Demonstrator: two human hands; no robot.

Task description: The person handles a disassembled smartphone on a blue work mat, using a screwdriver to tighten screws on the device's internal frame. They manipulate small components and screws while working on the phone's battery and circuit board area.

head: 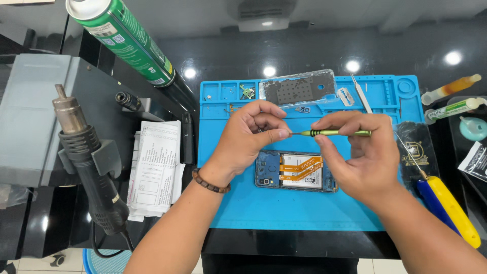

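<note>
My right hand (368, 160) pinches the green screwdriver (332, 133) level, tip pointing left into my left hand's (251, 134) closed fingertips, above the opened phone (297, 171).

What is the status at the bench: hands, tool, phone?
Right hand holds screwdriver. Left hand pinches at its tip. Both above opened phone on blue mat. Nothing blocking.

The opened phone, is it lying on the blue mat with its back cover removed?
Yes, the opened phone lies on the blue mat below both hands, its battery and orange flex cables exposed.
</note>
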